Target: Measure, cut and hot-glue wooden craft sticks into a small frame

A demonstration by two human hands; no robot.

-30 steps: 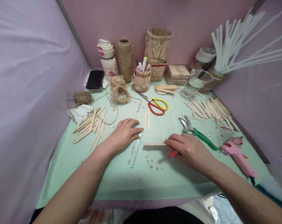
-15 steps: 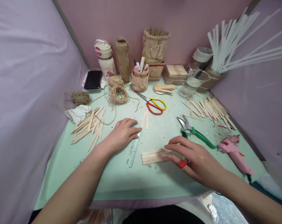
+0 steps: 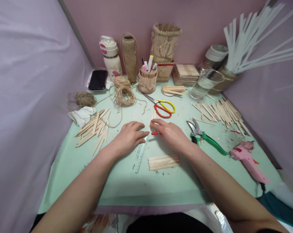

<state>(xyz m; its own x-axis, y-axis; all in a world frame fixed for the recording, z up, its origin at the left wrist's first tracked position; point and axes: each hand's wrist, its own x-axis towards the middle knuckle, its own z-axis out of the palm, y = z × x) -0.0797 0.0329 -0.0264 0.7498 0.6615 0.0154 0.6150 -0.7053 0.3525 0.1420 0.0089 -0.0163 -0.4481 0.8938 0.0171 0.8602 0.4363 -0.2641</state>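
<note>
One pale green table (image 3: 122, 191) carries everything. Toward its right edge lie the pink glue gun (image 3: 249, 161) and green-handled pruning shears (image 3: 196, 131), apparently set aside from the working space. Mid-table, the left hand (image 3: 129, 137) faces the right hand (image 3: 170, 133). The clear ruler (image 3: 140, 157) slants from near the front edge toward the back; right of it, a row of four sticks (image 3: 164, 161) lies close-packed, perhaps to stay aligned. Other sticks (image 3: 154, 115) show past the ruler's far end. The left fingers, loosely spread, touch the ruler, seemingly steadying it; the right hand closes around a red pen (image 3: 155, 133), but whether its fingertips also pinch a stick I cannot tell.
</note>
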